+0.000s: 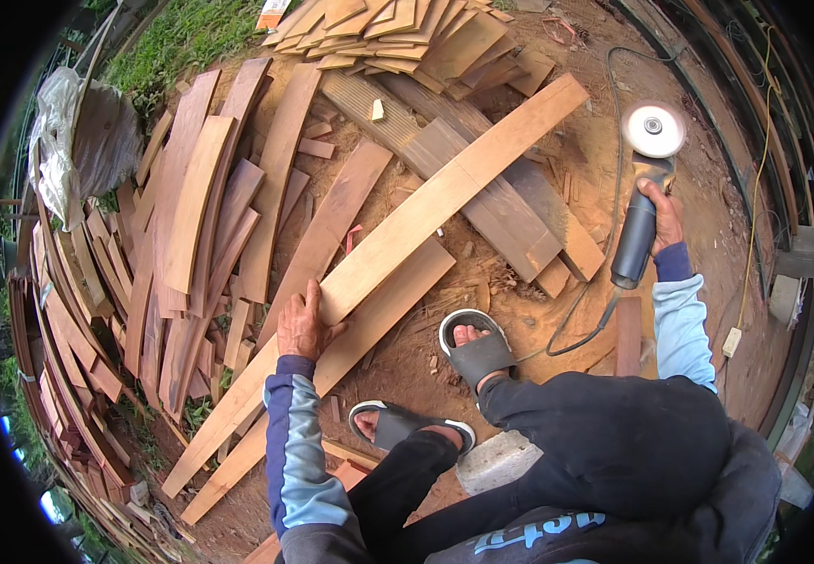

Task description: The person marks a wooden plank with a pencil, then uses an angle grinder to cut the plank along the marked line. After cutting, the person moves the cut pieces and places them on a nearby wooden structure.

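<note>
While, in the head view, the person's left hand [298,329] holds a long pale board [463,179] slanting over darker planks [496,209], its fingers [312,297] bend close together at the far edge, thumb spread rightward. The right hand [667,218] closes around a black grinder [633,242], most fingers hidden behind it; the blurred disc [653,141] is well apart from the board.

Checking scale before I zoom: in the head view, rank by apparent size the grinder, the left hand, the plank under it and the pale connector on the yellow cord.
Largest to smallest:
1. Plank
2. Grinder
3. Left hand
4. Pale connector
</note>
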### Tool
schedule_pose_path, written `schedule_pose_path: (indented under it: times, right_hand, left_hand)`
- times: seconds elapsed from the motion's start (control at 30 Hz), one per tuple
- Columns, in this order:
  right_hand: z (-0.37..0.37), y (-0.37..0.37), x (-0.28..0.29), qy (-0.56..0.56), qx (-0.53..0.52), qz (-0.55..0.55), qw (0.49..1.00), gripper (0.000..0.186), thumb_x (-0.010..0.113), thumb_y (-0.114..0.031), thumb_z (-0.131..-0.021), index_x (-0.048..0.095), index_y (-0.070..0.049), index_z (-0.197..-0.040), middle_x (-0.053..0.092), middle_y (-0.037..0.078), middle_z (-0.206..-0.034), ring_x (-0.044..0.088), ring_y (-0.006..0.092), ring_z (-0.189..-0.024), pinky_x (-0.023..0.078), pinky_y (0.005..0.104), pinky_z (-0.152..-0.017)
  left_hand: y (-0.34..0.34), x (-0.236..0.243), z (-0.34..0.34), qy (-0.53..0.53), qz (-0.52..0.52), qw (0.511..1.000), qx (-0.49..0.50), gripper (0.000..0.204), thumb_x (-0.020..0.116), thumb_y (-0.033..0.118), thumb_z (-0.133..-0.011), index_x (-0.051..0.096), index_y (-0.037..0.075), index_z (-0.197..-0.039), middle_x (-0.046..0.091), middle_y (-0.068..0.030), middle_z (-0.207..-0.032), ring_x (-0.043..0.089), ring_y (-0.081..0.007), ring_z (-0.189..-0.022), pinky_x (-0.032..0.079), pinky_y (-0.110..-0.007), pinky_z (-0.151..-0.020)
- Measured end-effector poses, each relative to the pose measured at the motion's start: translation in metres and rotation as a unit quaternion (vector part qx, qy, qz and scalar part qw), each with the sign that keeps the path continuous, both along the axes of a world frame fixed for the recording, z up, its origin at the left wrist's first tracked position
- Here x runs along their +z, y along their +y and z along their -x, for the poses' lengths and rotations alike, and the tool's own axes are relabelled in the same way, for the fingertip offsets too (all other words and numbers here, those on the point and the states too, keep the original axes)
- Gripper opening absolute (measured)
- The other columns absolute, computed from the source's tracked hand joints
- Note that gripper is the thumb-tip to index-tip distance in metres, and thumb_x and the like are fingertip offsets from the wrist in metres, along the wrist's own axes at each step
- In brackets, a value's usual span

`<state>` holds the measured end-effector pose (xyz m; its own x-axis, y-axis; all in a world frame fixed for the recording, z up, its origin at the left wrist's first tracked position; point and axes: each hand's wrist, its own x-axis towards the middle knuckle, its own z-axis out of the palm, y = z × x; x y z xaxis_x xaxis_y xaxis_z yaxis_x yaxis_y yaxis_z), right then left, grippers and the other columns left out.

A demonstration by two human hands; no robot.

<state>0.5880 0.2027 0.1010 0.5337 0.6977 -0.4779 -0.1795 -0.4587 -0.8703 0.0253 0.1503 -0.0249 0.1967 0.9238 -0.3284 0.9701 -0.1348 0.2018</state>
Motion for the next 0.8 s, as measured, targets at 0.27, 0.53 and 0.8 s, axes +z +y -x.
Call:
schedule_pose_path:
  times: [0.27, 0.53, 0.8]
  right_hand:
    - [0.006, -0.002, 0.006, 0.011, -0.01, -0.01, 1.0, 0.037, 0.076, -0.025, -0.078, 0.058, -0.001, -0.098, 0.058, 0.007, -0.072, 0.058, 0.0151, -0.051, 0.05, 0.0289, -0.043]
    - [-0.007, -0.004, -0.001, 0.005, 0.031, -0.01, 0.999, 0.035, 0.075, -0.033, -0.079, 0.058, -0.006, -0.094, 0.061, 0.009, -0.068, 0.06, 0.0168, -0.049, 0.054, 0.0298, -0.045]
    - [0.028, 0.016, -0.002, -0.088, 0.109, -0.011, 0.99, 0.035, 0.075, -0.03, -0.08, 0.058, -0.004, -0.096, 0.058, 0.004, -0.069, 0.057, 0.0125, -0.05, 0.048, 0.0264, -0.044]
  left_hand:
    - [0.004, 0.003, -0.022, 0.007, 0.001, 1.0, 0.003, 0.093, 0.085, 0.045, -0.064, 0.039, 0.01, -0.136, 0.057, -0.0166, -0.098, 0.059, -0.0351, -0.095, 0.048, -0.044, -0.082]
    - [0.007, 0.003, -0.043, 0.029, 0.012, 0.999, 0.007, 0.092, 0.084, 0.05, -0.063, 0.042, 0.008, -0.133, 0.058, -0.0161, -0.105, 0.059, -0.034, -0.099, 0.046, -0.045, -0.085]
    - [0.022, 0.013, -0.081, -0.019, -0.06, 0.998, 0.026, 0.105, 0.074, 0.068, -0.064, 0.038, 0.002, -0.138, 0.052, -0.0164, -0.124, 0.052, -0.0315, -0.113, 0.04, -0.047, -0.095]
